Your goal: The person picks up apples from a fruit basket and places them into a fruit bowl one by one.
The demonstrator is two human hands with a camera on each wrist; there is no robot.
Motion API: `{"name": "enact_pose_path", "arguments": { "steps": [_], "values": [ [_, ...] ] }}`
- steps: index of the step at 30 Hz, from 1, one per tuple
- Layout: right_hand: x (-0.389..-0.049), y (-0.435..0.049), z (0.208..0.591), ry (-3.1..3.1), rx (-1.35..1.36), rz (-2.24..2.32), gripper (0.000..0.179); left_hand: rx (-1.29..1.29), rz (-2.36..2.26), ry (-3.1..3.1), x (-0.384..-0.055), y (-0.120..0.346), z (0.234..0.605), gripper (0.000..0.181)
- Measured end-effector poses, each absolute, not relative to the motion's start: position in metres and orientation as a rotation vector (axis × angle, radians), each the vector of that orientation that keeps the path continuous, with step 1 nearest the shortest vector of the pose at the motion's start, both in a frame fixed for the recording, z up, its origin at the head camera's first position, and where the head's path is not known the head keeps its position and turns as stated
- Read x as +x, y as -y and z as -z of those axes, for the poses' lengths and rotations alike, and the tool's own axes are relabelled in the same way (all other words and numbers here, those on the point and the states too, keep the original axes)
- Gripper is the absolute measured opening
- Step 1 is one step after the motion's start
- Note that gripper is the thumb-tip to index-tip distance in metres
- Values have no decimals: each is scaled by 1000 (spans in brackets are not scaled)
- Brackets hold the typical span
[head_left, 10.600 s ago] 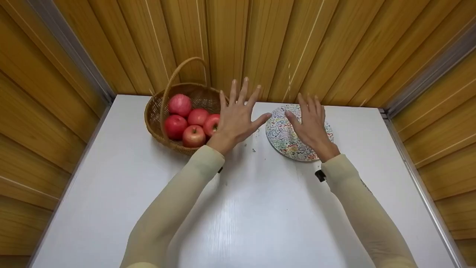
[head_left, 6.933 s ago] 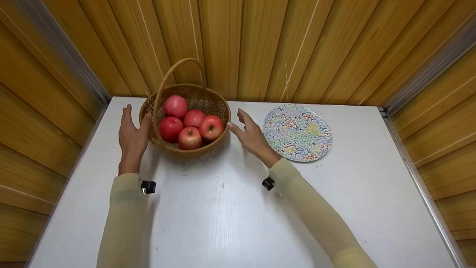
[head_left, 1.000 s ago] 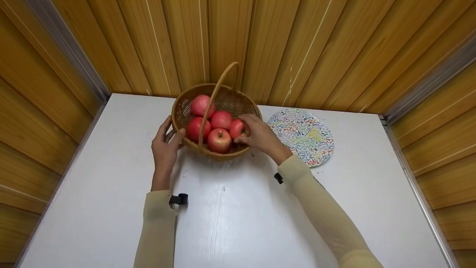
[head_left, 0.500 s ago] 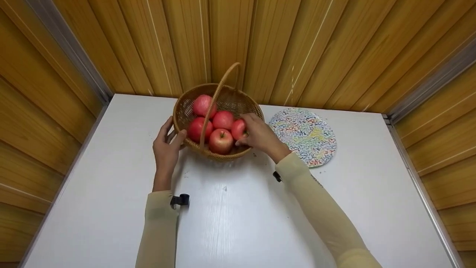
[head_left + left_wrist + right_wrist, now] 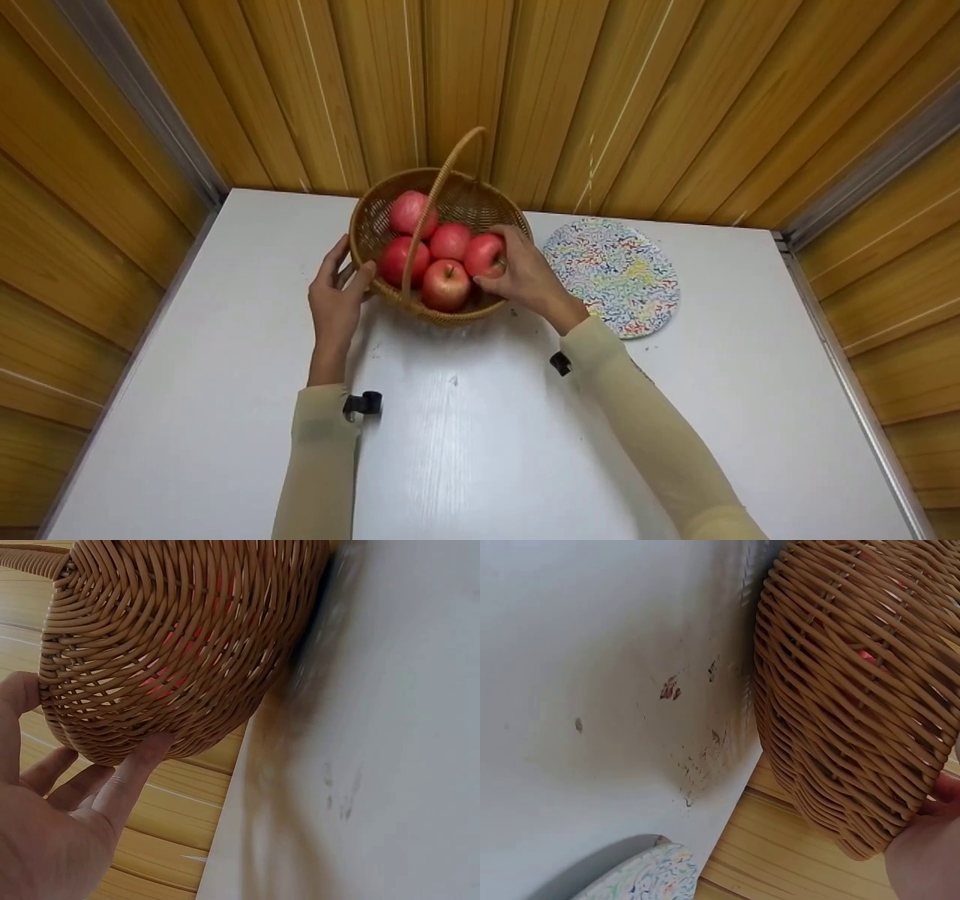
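A brown wicker basket point(image 5: 472, 204) with an arched handle holds several red apples point(image 5: 446, 286) near the back of the white table. My left hand point(image 5: 335, 304) holds the basket's left side, thumb at the rim and fingers against the outer wall. The left wrist view shows that hand point(image 5: 56, 840) spread around the woven side point(image 5: 187, 652). Reaching over the right rim, my right hand point(image 5: 529, 276) grips the rightmost apple point(image 5: 484, 255) between thumb and fingers. In the right wrist view, the basket wall point(image 5: 847, 690) hides most of that hand point(image 5: 926, 859).
To the right of the basket, a round, flat, multicoloured speckled plate point(image 5: 619, 277) lies on the white table point(image 5: 465, 442). Wood-panelled walls point(image 5: 540, 97) enclose the back and sides. Small dark flecks point(image 5: 671, 688) mark the tabletop.
Both hands first hovered open over the table, then flanked the basket. The basket has shifted right. Over the last half second the gripped apple has turned slightly and shows more.
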State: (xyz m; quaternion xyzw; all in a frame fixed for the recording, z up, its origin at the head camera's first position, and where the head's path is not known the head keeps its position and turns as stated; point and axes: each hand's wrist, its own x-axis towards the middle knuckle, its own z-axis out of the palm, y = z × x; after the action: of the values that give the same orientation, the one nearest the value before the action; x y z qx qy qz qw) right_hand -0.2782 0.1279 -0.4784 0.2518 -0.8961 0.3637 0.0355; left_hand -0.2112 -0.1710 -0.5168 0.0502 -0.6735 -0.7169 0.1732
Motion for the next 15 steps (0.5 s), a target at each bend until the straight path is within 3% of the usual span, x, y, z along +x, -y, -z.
{"name": "enact_pose_path", "arguments": {
  "steps": [15],
  "values": [
    [-271, -136, 476, 2547, 661, -1429, 76, 136, 2030, 1901, -211, 172, 518, 60]
  ]
}}
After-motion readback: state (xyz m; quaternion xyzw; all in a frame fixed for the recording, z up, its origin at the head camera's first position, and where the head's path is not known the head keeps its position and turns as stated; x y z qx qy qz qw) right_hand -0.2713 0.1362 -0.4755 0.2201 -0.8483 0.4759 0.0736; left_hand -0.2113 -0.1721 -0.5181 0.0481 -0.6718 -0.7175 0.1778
